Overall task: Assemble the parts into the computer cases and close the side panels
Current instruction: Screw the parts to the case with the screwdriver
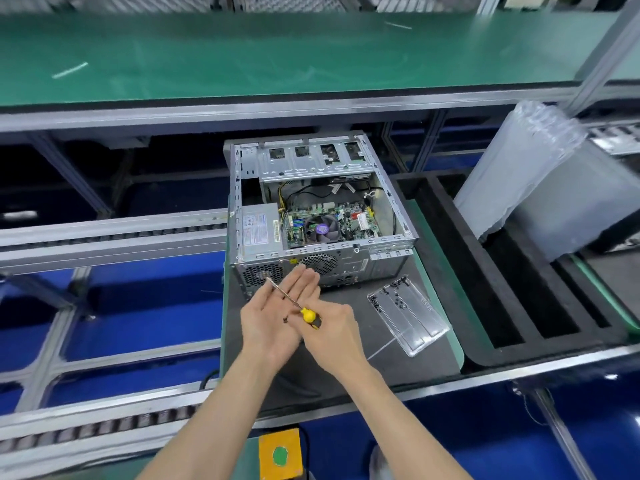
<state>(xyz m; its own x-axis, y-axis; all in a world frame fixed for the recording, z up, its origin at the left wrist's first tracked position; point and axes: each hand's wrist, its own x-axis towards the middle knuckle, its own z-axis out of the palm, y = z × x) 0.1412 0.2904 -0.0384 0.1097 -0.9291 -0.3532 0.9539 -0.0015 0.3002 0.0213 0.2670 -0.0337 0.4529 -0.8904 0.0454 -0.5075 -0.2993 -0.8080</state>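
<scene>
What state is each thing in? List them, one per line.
case: side open, no panel on, parts visible inside
screwdriver: held, shaft lying across the left palm
left hand: open, palm up, small screws on it
right hand: gripping the screwdriver
tray: lying flat, holding screws

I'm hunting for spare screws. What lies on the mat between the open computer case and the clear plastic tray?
Head view: only bare dark mat separates the computer case from the clear tray; screws lie in the tray.
</scene>
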